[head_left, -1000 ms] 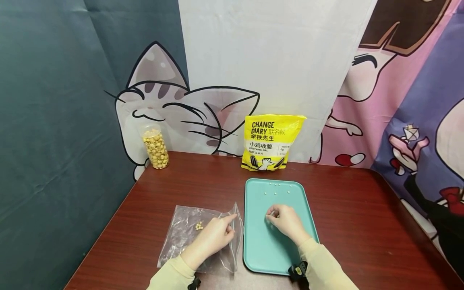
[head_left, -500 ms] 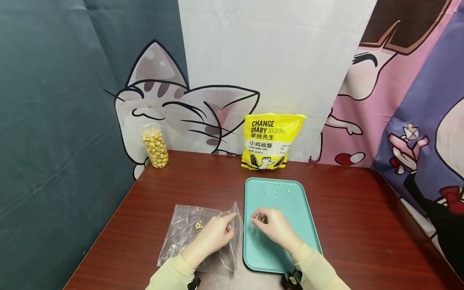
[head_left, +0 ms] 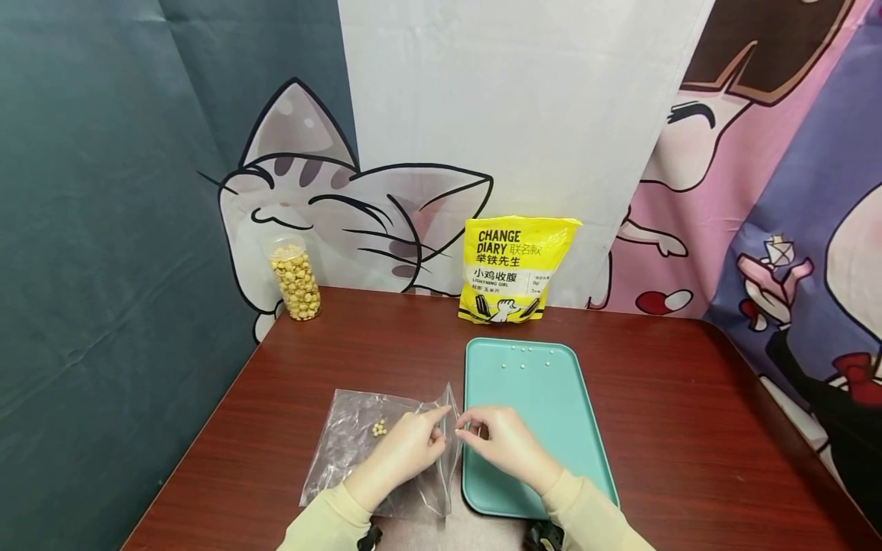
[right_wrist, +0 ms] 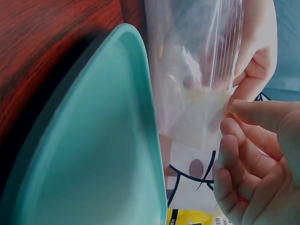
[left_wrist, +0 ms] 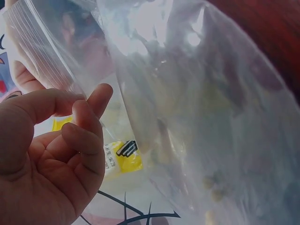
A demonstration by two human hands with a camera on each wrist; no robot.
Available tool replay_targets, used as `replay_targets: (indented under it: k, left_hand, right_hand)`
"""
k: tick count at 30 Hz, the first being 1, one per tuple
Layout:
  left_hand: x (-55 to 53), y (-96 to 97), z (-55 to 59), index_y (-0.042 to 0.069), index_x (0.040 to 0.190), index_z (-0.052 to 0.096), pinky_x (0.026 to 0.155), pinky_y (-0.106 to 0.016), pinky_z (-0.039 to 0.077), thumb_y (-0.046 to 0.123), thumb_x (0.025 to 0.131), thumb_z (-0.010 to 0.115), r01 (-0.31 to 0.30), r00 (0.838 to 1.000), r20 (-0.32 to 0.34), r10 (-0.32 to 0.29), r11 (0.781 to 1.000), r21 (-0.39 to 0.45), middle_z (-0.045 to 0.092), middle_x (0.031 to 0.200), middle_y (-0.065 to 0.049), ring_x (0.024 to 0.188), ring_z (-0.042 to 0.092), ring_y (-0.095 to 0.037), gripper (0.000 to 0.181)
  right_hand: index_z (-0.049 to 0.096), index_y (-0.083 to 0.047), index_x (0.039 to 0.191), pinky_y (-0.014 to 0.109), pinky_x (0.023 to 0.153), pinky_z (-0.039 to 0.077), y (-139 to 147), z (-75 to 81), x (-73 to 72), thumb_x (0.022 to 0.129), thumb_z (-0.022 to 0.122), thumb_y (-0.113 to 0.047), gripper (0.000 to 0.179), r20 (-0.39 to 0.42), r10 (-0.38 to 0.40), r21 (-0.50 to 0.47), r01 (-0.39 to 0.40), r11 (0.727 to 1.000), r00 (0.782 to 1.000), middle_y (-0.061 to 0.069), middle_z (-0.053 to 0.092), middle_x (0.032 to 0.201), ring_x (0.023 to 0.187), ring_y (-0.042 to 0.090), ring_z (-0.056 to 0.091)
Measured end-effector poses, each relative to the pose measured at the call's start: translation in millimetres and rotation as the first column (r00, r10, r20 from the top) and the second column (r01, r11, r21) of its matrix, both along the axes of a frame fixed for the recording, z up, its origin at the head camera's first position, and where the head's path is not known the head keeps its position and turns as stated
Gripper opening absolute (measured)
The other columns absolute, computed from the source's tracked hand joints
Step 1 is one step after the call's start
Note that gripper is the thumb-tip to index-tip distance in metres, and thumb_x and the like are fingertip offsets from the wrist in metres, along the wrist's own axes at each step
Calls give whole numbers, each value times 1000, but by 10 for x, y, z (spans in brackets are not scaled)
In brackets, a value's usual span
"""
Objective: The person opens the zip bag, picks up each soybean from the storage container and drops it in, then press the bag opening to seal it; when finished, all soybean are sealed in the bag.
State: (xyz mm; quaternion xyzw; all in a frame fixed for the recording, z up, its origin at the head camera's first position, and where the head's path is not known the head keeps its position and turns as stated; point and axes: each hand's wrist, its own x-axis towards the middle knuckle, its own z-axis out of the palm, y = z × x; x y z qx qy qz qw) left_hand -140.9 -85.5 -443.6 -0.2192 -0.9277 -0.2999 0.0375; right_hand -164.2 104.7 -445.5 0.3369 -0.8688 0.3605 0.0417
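Note:
A clear zip bag (head_left: 344,444) lies on the table with its open mouth towards the tray. My left hand (head_left: 409,445) holds the bag's mouth edge, index finger stretched along it and the other fingers curled in the left wrist view. Several small pale yellow pieces (head_left: 378,428) sit inside the bag. Right at the mouth, my right hand (head_left: 506,444) pinches a tiny yellowish piece (right_wrist: 231,111) between thumb and index finger, mostly hidden by the fingertips. Under that hand lies a turquoise tray (head_left: 544,428), with several tiny pale pieces (head_left: 522,366) near its far end.
A clear jar of popcorn-like yellow pieces (head_left: 296,282) stands at the table's back left. Behind the tray a yellow snack pouch (head_left: 517,268) stands upright against the printed cloth backdrop (head_left: 427,92). The table (head_left: 689,428) is dark red wood.
My right hand has moved left from over the middle of the tray to the bag's mouth, fingertips still pinched together. The left hand and the bag have stayed in place.

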Motion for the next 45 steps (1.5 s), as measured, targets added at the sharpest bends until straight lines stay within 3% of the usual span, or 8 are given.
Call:
replay_targets:
  k: [15, 31, 35, 40, 45]
  left_hand:
    - [3, 5, -1, -4, 123, 60, 46, -16, 34, 2, 77, 59, -5, 1000, -30, 5, 1000, -12, 57, 61, 9, 45, 34, 4, 46]
    - [-47, 4, 35, -4, 125, 58, 44, -17, 33, 1, 79, 58, -14, 1000, -5, 14, 1000, -9, 53, 58, 9, 45, 33, 3, 46]
    - [-63, -3, 32, -4, 126, 57, 44, -17, 32, 2, 79, 57, -20, 1000, -17, 20, 1000, -4, 49, 57, 10, 45, 32, 3, 47]
    - [-77, -11, 33, -5, 127, 55, 45, -18, 32, 2, 79, 56, -29, 999, -32, 29, 1000, 11, 49, 58, 10, 45, 32, 2, 49]
    - [-91, -3, 25, 2, 110, 65, 50, -18, 38, 3, 79, 60, -42, 998, -55, 43, 999, 17, 60, 64, 7, 49, 41, 2, 31]
  right_hand:
    - [73, -11, 87, 16, 52, 40, 6, -27, -4, 84, 70, -12, 5, 2, -5, -10, 5, 1000, 1000, -12, 56, 64, 57, -4, 44]
    - [72, -8, 88, 20, 51, 42, 256, -53, -157, 85, 70, -11, 5, 55, -120, -43, 123, 991, 991, -11, 56, 64, 55, -1, 46]
    - [73, -7, 87, 20, 51, 42, 370, -75, -247, 83, 71, -10, 5, 64, -195, -37, 197, 980, 979, -10, 56, 64, 56, -1, 47]
    - [73, -7, 85, 22, 51, 41, 536, -85, -364, 82, 72, -12, 6, 88, -319, -44, 323, 945, 944, -9, 57, 63, 56, 3, 49]
    - [71, -9, 82, 24, 50, 40, 664, -127, -451, 81, 71, -13, 4, 47, -354, -70, 357, 932, 934, -8, 58, 63, 57, 5, 50]
